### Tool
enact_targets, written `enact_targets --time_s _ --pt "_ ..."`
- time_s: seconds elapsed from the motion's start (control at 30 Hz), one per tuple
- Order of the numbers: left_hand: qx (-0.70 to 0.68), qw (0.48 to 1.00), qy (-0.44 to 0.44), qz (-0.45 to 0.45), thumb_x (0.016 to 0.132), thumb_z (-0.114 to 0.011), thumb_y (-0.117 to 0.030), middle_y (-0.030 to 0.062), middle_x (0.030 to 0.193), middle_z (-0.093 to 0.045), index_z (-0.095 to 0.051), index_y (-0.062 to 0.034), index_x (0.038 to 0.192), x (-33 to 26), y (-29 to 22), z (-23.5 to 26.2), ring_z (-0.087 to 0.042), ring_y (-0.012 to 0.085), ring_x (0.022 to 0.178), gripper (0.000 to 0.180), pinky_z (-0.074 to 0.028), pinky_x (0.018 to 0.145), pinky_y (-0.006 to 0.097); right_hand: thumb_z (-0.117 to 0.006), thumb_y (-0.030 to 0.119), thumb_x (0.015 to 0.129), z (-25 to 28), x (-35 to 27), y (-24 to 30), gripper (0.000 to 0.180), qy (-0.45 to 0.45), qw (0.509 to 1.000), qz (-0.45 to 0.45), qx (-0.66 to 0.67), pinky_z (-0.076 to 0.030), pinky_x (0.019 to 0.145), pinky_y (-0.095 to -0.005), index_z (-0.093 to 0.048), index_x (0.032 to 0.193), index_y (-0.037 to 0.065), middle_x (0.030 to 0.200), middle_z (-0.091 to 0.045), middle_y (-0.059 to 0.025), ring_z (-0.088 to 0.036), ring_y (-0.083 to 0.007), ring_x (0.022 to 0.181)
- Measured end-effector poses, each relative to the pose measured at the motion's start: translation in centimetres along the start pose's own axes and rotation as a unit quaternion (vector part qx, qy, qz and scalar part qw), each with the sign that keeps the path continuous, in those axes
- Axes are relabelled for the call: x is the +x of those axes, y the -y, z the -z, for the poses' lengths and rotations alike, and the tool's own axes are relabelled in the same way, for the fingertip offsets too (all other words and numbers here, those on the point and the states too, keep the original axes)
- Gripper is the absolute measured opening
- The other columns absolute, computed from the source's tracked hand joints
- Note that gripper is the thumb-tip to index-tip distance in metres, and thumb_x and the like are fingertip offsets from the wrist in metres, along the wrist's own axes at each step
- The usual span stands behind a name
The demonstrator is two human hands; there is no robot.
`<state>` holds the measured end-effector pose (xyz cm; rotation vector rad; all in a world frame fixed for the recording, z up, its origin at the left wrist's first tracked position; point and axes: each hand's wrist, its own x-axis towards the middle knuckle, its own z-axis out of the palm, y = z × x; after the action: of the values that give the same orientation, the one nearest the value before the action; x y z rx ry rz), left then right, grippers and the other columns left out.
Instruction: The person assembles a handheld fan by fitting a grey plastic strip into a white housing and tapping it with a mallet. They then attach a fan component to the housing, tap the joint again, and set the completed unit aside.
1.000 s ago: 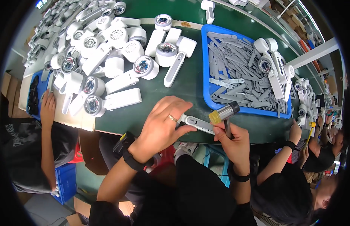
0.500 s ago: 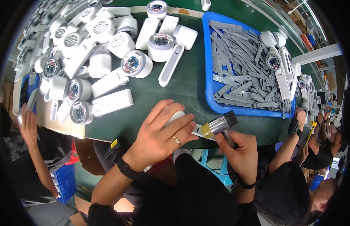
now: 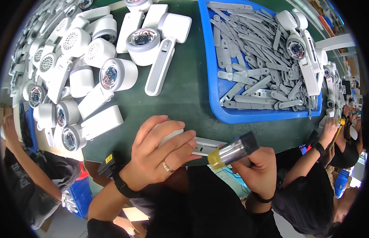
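My left hand [image 3: 160, 154], a ring on one finger, is wrapped over a white handheld fan whose head is mostly hidden under the palm. Its pale handle [image 3: 208, 145] sticks out to the right of my fingers, with a slot along it. My right hand [image 3: 258, 170] grips a hammer [image 3: 233, 150] with a metal head, one yellow face and one black face. The yellow face is in front of the handle's far end; whether they touch I cannot tell. Most of the hammer's shaft is hidden by the fist.
White fans [image 3: 143, 45] with exposed circuit boards are piled at the left on the green table [image 3: 184, 95]. A blue tray [image 3: 213, 85] at right holds many grey strips [image 3: 252, 71], with several fans lying over its right side. Co-workers' arms [image 3: 311, 162] are at both sides.
The view has shifted, so the tray and fans appear displaced. The hammer head looks larger and lower, now overlapping the handle's end. Both hands keep their grip.
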<state>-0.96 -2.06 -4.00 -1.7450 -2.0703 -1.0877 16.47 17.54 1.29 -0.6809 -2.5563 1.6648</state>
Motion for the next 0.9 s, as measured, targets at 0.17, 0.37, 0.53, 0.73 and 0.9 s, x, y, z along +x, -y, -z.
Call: enact_targets --time_s 0.17,0.37,0.53,0.73,0.9 --pt "-0.018 0.999 -0.027 0.021 0.079 -0.086 -0.021 0.0111 0.113 -0.075 -0.066 -0.0048 0.103 -0.7 0.1 -0.2 -0.069 0.0309 0.106 0.035 -0.056 0.091 0.050 -0.069 -0.008 0.071 -0.5 0.3 0.5 0.029 0.004 1.000 0.012 -0.005 -0.044 0.054 -0.0286 -0.077 0.096 0.004 0.070 -0.064 -0.0090 -0.060 -0.0185 0.056" --pt "0.055 0.997 -0.004 -0.061 0.085 -0.082 -0.021 0.0093 0.113 -0.076 -0.065 -0.0070 0.100 -0.1 -0.3 -0.1 -0.069 0.0288 0.106 0.026 -0.055 0.092 0.051 -0.076 -0.004 0.076 -0.1 0.3 0.9 0.035 0.003 0.998 0.028 -0.051 -0.047 0.056 -0.0308 -0.078 0.109 0.008 0.070 -0.064 -0.0101 -0.062 -0.0209 0.058" --pt "0.122 0.991 0.004 -0.051 0.089 -0.079 -0.023 0.0068 0.103 -0.076 -0.060 -0.0080 0.093 0.1 -0.8 -0.2 -0.070 0.0260 0.101 0.024 -0.054 0.093 0.053 -0.077 0.001 0.084 -0.8 -0.1 1.0 0.031 -0.014 0.999 -0.012 -0.045 -0.047 0.055 -0.0298 -0.077 0.114 0.007 0.068 -0.063 -0.0102 -0.062 -0.0185 0.056" --pt "0.087 0.994 0.050 -0.042 0.080 -0.089 -0.032 0.0068 0.105 -0.074 -0.057 -0.0085 0.116 -0.1 -0.3 -0.1 -0.069 0.0295 0.104 0.054 -0.052 0.095 0.058 -0.069 0.020 0.102 0.0 1.1 0.4 0.032 0.067 0.935 -0.247 0.245 -0.033 0.041 -0.0198 -0.072 0.125 -0.001 0.064 -0.069 -0.0050 -0.045 -0.0021 0.043" --pt "0.106 0.992 0.037 -0.051 0.084 -0.085 -0.030 0.0056 0.096 -0.073 -0.061 -0.0070 0.109 0.2 -1.0 0.0 -0.070 0.0271 0.096 0.041 -0.052 0.094 0.057 -0.064 0.022 0.105 -0.3 0.9 0.3 0.035 0.085 0.923 -0.252 0.278 -0.033 0.038 -0.0191 -0.067 0.132 0.000 0.074 -0.075 -0.0111 -0.045 -0.0021 0.040"
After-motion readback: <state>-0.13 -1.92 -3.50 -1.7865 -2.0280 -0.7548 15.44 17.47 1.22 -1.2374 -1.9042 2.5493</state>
